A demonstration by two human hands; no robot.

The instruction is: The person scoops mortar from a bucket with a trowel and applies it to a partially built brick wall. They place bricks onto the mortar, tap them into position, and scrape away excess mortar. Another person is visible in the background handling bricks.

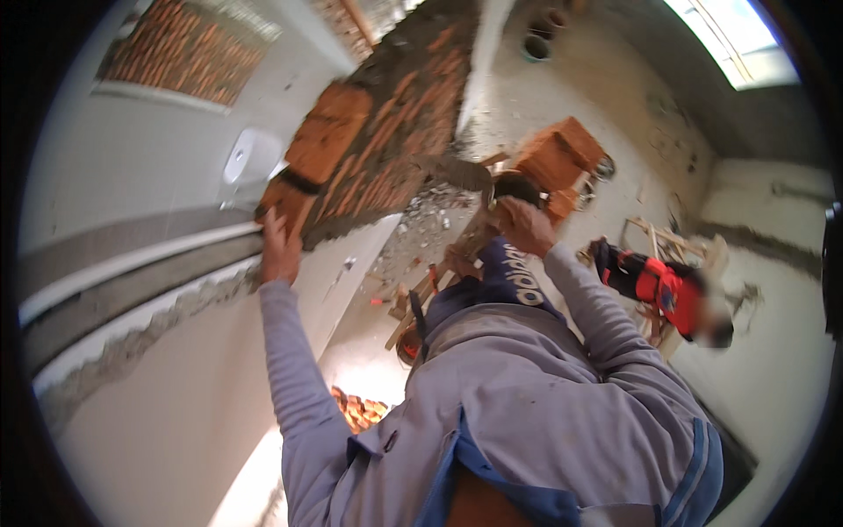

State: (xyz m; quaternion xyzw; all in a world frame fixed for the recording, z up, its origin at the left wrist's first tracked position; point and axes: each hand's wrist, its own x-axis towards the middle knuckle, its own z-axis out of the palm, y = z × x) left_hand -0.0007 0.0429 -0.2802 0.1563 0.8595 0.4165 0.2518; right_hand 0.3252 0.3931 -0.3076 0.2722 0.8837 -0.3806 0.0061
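My left hand (279, 246) is at the left, its fingers gripping the near end of an orange brick (285, 198). A second brick (325, 132) lies beyond it on the mortar-streaked brickwork (386, 149) atop the wall. Right of centre, my right hand (518, 224) is closed on a trowel (452, 171), whose grey, mortar-coated blade points left toward the brickwork. A dark round container (514, 189) is just beyond that hand, partly hidden by it.
Stacked orange blocks (553, 154) sit beyond my right hand. A person in red and black (659, 290) is at the right beside a wooden trestle (650, 237). Rubble (430, 220) litters the floor below the wall. Buckets (536, 48) stand at the far end.
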